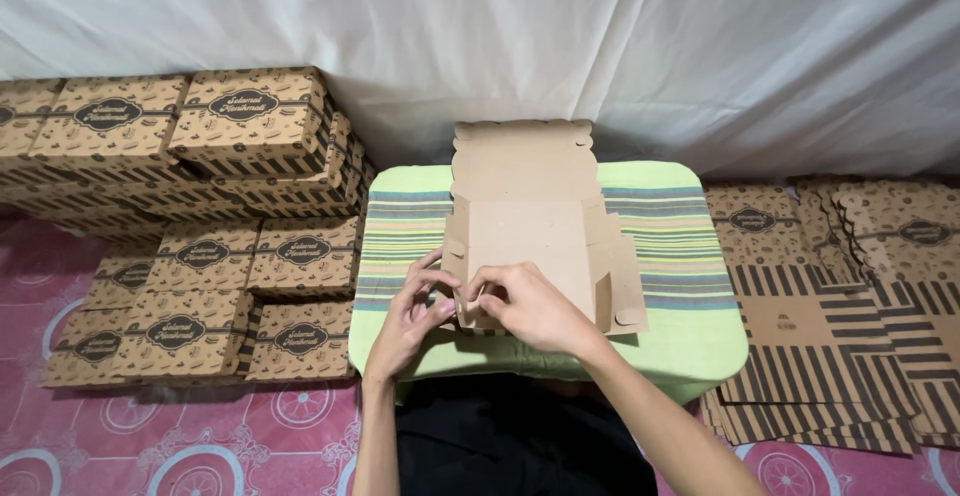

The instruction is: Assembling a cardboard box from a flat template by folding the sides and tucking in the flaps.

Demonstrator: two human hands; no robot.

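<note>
Now | left hand (408, 308), right hand (528, 306) | each grip seemingly pinching carton (525, 231) front corner

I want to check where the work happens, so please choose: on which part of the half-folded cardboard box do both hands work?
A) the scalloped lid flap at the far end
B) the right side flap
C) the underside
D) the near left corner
D: both the left hand and the right hand pinch the near left corner of the half-folded cardboard box, which lies on the green striped cushion.
</note>
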